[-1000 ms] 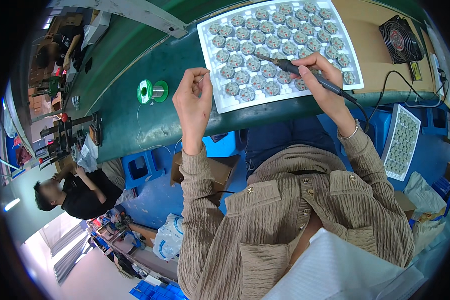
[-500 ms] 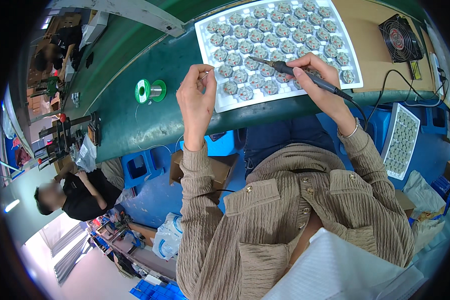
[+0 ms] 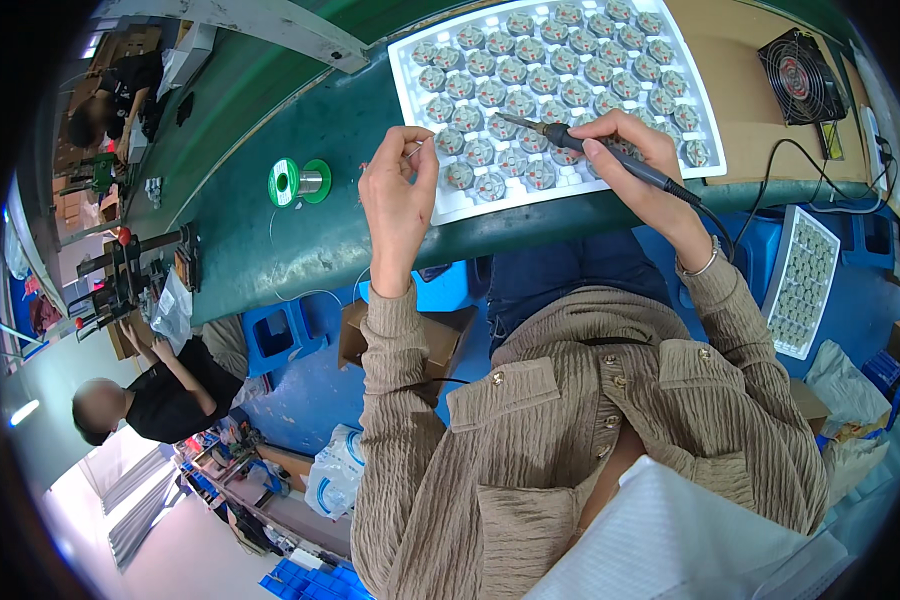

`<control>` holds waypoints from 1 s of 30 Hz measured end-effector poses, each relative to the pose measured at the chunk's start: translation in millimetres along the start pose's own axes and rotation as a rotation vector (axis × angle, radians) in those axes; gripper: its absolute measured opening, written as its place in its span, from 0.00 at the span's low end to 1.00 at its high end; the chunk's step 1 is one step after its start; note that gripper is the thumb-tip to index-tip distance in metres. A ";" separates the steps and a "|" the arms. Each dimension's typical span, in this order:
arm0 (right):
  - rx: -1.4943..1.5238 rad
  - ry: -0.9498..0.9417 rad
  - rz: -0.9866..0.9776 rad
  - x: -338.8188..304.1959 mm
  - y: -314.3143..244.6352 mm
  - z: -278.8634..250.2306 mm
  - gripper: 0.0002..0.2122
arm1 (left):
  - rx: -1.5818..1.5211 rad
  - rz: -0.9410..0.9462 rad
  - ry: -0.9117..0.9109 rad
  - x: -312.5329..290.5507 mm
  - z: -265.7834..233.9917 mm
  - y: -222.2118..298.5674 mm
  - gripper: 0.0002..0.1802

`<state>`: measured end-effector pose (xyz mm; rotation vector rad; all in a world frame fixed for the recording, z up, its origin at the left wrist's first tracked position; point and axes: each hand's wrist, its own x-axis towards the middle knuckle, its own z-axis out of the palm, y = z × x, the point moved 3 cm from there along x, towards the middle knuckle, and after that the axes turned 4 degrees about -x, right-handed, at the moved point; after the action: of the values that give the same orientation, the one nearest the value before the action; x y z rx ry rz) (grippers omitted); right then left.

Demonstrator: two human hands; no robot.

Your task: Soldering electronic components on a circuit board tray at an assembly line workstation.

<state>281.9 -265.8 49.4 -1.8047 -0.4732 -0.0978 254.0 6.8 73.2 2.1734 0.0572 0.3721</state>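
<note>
My left hand (image 3: pixel 398 200) is closed in a pinch at the left edge of the white tray (image 3: pixel 452 215), with a short end of thin solder wire (image 3: pixel 415 151) showing at the fingertips. Wrapped round the grip of a soldering iron (image 3: pixel 638 167), my right hand (image 3: pixel 645 150) holds it over the tray. The iron's tip points left above the small round grey parts (image 3: pixel 543 80), which sit in rows and carry reddish marks. Whether the tip touches one, I cannot tell. A green spool of solder (image 3: pixel 299 182) lies left of my left hand, its wire trailing down the bench.
A black fan (image 3: pixel 798 76) stands on a brown board at the right, near cables and a power strip (image 3: pixel 875 150). Another filled tray (image 3: pixel 802 283) is below the bench on the right. A co-worker (image 3: pixel 170 395) is at the left beside a blue stool (image 3: pixel 278 335).
My left hand has shifted very slightly to the right, still pinching the wire. My right hand and the iron stay almost still. The co-worker at the left has moved their head and arms.
</note>
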 end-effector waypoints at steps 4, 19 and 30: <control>0.003 0.000 0.015 -0.9 -2.8 -1.2 0.08 | -0.016 -0.001 -0.006 0.2 1.0 0.9 0.05; 0.152 0.047 0.089 -7.6 3.9 -4.5 0.06 | -0.003 -0.008 -0.068 -7.8 -1.3 6.8 0.06; 0.174 -0.002 0.098 -6.0 1.2 -5.0 0.04 | 0.014 -0.022 -0.093 -8.7 0.7 8.1 0.06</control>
<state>277.8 -272.3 47.9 -1.6539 -0.3818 0.0131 245.1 -0.1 77.2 2.1998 0.0314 0.2582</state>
